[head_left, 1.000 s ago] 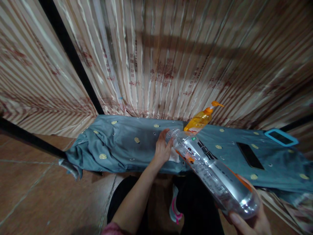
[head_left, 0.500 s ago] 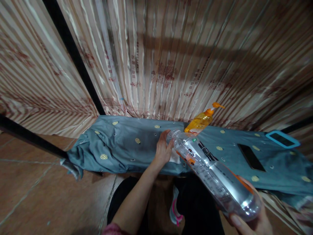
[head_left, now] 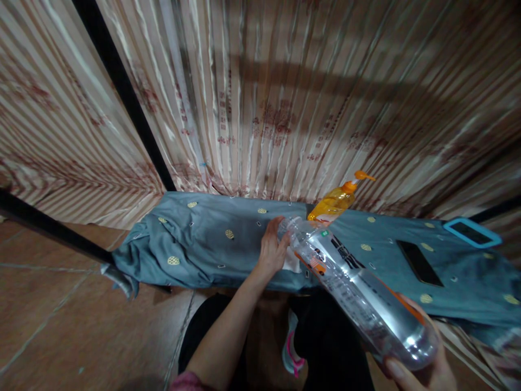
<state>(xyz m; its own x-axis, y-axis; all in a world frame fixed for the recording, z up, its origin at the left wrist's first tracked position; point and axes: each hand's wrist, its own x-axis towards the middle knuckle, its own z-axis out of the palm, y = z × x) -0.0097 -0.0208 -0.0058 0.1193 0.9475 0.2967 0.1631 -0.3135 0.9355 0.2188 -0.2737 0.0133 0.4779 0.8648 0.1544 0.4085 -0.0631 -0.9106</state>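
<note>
A blue-grey patterned cloth covers the counter. On it, at the far edge, stands an orange pump bottle. Right of the pump bottle lies a black phone, and farther right a blue-framed device. Behind the pump bottle hangs a striped curtain. Brown floor tiles lie below the cloth.

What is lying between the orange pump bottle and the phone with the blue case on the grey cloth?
In the head view, a black phone lies flat on the grey cloth between the orange pump bottle and the blue-cased phone; otherwise only patterned cloth.
</note>
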